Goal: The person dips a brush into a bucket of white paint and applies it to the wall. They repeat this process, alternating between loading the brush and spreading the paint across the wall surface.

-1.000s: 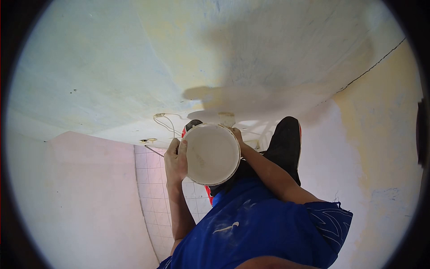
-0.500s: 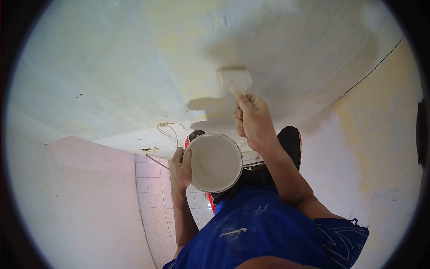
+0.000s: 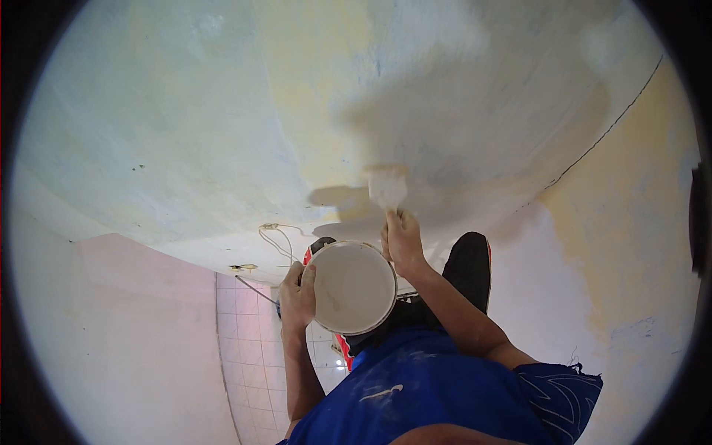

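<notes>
My right hand [image 3: 403,243] is closed around the handle of a wide, flat paintbrush [image 3: 387,189], whose bristle end points up at the patchy wall [image 3: 311,96]. The brush is coated in whitish paint and overlaps the wall's lower part in this view. With thumb over the rim and fingers outside, my left hand [image 3: 298,295] grips a round bucket [image 3: 368,327] of off-white paint. The bucket hangs in front of my body, just below and left of the brush.
Loose wires [image 3: 278,239] stick out low on the wall, and a second opening with wire ends [image 3: 243,267] lies nearby. A dark crack [image 3: 604,137] runs along the corner at right. Pale tiles [image 3: 248,326] cover the floor at lower left, and my dark shoe [image 3: 469,267] stands near the wall.
My right hand has brought the paintbrush down the wall, closer to the bucket. My left hand still holds the bucket, which sits slightly lower in view as the camera has shifted.
</notes>
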`<state>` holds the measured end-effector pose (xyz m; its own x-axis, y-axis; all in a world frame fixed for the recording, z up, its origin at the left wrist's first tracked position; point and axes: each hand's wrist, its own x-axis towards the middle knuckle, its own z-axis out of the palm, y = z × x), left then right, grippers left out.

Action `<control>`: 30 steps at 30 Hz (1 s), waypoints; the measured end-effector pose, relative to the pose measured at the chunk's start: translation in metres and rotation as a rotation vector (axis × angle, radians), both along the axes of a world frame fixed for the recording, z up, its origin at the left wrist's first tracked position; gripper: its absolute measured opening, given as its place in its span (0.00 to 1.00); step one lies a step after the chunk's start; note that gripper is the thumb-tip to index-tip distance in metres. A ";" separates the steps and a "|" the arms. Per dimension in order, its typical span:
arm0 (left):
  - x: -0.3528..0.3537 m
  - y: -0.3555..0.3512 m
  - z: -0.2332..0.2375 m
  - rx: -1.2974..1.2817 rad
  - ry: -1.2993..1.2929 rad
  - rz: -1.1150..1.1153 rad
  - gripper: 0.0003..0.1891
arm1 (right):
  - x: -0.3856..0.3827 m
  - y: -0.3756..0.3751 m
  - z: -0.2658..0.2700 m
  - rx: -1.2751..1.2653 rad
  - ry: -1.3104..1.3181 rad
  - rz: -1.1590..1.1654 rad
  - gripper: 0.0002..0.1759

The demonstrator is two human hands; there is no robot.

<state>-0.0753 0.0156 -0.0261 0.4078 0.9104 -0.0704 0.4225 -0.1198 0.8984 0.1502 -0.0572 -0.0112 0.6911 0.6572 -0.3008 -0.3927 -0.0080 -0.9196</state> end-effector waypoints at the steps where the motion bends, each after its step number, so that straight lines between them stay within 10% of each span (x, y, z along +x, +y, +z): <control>1: -0.003 0.000 -0.003 0.012 0.001 -0.004 0.20 | 0.005 -0.005 -0.012 0.012 0.001 -0.004 0.14; 7: -0.001 0.001 -0.005 0.025 0.023 -0.006 0.20 | 0.030 -0.013 0.021 -0.137 0.309 0.134 0.14; 17: 0.006 -0.001 -0.002 0.065 0.020 -0.001 0.21 | 0.007 -0.019 0.269 0.267 0.007 0.132 0.11; 30: 0.004 -0.002 0.001 0.047 0.011 0.004 0.21 | 0.024 -0.017 0.132 0.259 -0.045 0.046 0.12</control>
